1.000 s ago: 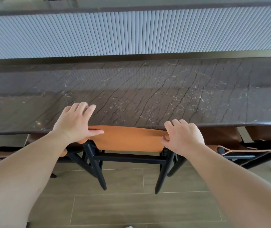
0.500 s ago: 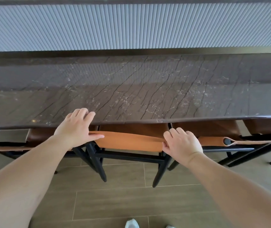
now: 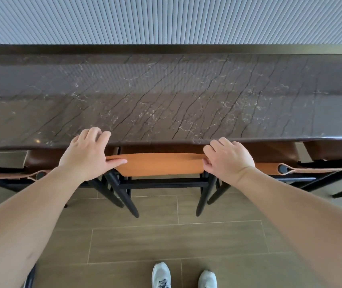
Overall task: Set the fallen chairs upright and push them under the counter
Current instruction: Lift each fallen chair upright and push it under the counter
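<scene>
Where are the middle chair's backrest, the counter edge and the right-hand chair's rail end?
Middle chair's backrest (image 3: pixel 161 164), head view, centre of the orange leather.
Counter edge (image 3: pixel 157 142), head view, front lip.
Right-hand chair's rail end (image 3: pixel 282 168), head view, black round tip.

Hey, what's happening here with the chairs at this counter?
A person is tucking a chair in at a dark marble counter. The left hand and right hand each hold an end of the middle chair's tan leather backrest. The chair stands upright on its black legs, with its seat already under the counter edge. Similar chairs sit tucked in on both sides, the left neighbour and the right neighbour. The person's pale sneakers show on the tiled floor.
</scene>
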A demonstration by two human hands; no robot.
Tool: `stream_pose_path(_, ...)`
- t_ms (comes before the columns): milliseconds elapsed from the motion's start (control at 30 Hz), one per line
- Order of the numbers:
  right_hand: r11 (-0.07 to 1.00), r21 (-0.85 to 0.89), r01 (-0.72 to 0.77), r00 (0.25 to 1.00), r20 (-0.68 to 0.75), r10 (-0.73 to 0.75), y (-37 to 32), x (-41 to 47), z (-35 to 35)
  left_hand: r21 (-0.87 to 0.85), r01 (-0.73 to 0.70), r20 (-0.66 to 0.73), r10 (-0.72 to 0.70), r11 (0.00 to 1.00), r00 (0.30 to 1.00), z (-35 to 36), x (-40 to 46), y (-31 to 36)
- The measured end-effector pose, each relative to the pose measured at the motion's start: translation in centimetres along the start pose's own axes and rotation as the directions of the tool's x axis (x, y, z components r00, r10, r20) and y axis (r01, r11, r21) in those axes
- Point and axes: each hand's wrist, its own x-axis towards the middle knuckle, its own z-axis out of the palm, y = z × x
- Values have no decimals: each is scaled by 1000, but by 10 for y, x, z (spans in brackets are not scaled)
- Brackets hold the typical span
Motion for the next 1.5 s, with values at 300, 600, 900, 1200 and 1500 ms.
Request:
stream_pose_path(300, 999, -17, -48, 996, 77, 50, 41, -8, 19, 33, 21, -39, -19, 999, 999, 6, 3, 44)
stream_pose_path(600, 994, 7, -112, 982, 150, 110, 71, -19, 39, 64, 3, -64, 1, 998, 998, 11, 9, 84)
stream_pose_path(900, 987, 56, -150, 963, 236, 133, 74, -18, 33, 92, -50, -130, 61, 995, 990, 11, 15, 80)
stream_pose_path(1200, 978, 125, -165, 934, 339, 114, 7, -20, 42, 132, -85, -37, 90, 988, 995, 41, 11, 38)
stream_pose_path(1500, 974, 96, -203, 922, 353, 157, 7, -18, 46, 6, -73, -70, 73, 997, 995, 59, 13, 37)
